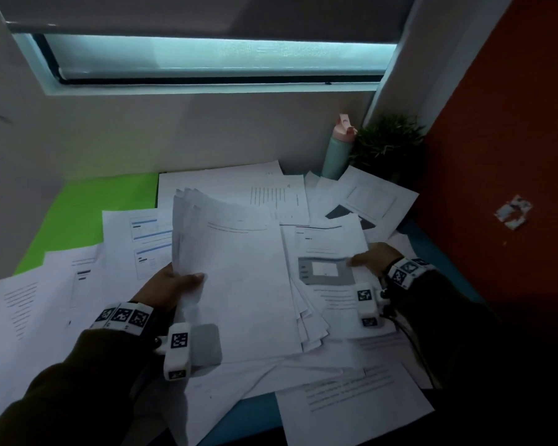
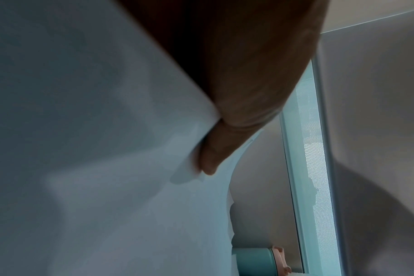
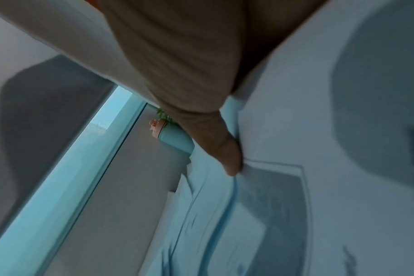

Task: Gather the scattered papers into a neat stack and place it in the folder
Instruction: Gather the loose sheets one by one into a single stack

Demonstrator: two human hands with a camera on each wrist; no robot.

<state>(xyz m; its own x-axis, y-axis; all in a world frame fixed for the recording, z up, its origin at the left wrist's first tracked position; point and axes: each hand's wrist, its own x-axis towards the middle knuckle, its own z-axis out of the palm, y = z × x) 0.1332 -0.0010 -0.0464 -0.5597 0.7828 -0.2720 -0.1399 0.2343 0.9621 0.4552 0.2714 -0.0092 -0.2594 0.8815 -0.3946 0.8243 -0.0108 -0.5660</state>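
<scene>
A partial stack [image 1: 236, 278] is held up off the surface by the left hand [image 1: 171, 286], thumb on top and fingers [image 2: 209, 158] curled under its left edge; the sheets are fanned at the bottom-right corner, not squared. The right hand [image 1: 372, 257] lies on a printed sheet [image 1: 327, 272] near the surface's right edge, fingers [image 3: 229, 156] bent onto the paper; whether it's pinched or only pressed can't be told.

Risks, as judged: w/ a one-edge grip, the fanned sheets could slide out and re-scatter if the stack is tilted. If the printed sheet is dragged, neighbours lying on or under it could be pulled along, or pushed off the right edge. A sheet [image 1: 355, 410] at the front edge seems to overhang already and could be knocked down by a sleeve. The bottle [image 1: 337, 152] at the far right corner could be tipped by paper shoved against it.

The green folder [image 1: 87, 217] lies at the far left, partly buried under loose papers [image 1: 36, 304]; it'd need uncovering.

The surface is blue and mostly covered. A plant [image 1: 387, 143] stands beside the bottle. Behind: pale wall, window [image 1: 213, 59] w/ blind nearly down; orange-red wall on the right. Light is dim.
</scene>
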